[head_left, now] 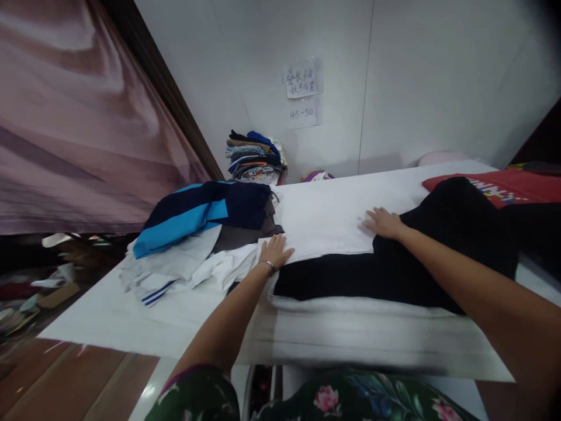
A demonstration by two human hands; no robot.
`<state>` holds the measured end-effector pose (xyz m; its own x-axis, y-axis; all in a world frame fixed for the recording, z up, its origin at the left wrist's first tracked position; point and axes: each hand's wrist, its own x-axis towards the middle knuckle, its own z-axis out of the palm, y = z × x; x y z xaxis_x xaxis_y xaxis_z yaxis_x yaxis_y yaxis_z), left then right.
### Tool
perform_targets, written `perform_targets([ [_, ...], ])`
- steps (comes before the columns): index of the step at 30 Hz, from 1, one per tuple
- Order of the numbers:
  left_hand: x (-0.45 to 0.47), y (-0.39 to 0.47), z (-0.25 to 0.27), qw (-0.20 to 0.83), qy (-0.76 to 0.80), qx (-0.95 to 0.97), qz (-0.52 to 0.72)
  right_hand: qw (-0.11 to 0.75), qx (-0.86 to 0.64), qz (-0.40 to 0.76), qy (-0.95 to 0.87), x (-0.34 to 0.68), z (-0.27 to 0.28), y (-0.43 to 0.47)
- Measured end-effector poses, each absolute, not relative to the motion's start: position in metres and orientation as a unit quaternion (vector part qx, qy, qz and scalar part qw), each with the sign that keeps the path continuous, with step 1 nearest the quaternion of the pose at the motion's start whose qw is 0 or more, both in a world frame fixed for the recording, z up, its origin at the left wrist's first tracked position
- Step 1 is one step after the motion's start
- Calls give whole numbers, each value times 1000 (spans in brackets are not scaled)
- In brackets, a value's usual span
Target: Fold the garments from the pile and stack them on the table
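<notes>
My left hand (275,251) lies open, its fingers spread on the lower left corner of a flat white rectangular piece (324,219). On that piece's right edge rests my open right hand (382,223), palm down, a little blurred. Whether the white piece is folded cloth or a board, I cannot tell. A black garment (359,275) is spread along its near edge, with more of the black cloth bunched under my right forearm. Just left of my left hand lies a crumpled white garment (228,263).
A navy and bright-blue garment (197,213) tops the clothes on the table's left. Farther back stands a stack of folded clothes (254,158) against the wall. A red garment (521,184) lies at the right. The white-covered table's front edge (350,362) is close to my body.
</notes>
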<state>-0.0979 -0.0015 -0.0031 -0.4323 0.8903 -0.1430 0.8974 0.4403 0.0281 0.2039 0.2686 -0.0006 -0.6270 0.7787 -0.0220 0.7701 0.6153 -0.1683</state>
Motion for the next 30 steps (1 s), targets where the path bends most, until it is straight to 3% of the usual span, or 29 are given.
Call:
perform_targets([
  [3, -98, -1, -1, 70, 849, 523, -20, 95, -269, 119, -951, 169, 11, 225],
  [7, -99, -1, 4, 86, 851, 517, -16, 27, -148, 157, -976, 148, -9, 167],
  [16, -96, -24, 26, 81, 783, 617, 8, -4, -153, 167, -974, 155, -15, 153],
  [20, -90, -39, 25, 66, 758, 649, 10, 43, -134, 149, -979, 157, -11, 140],
  [30, -58, -14, 45, 74, 785, 614, 48, 31, -161, 150, -975, 157, -13, 114],
])
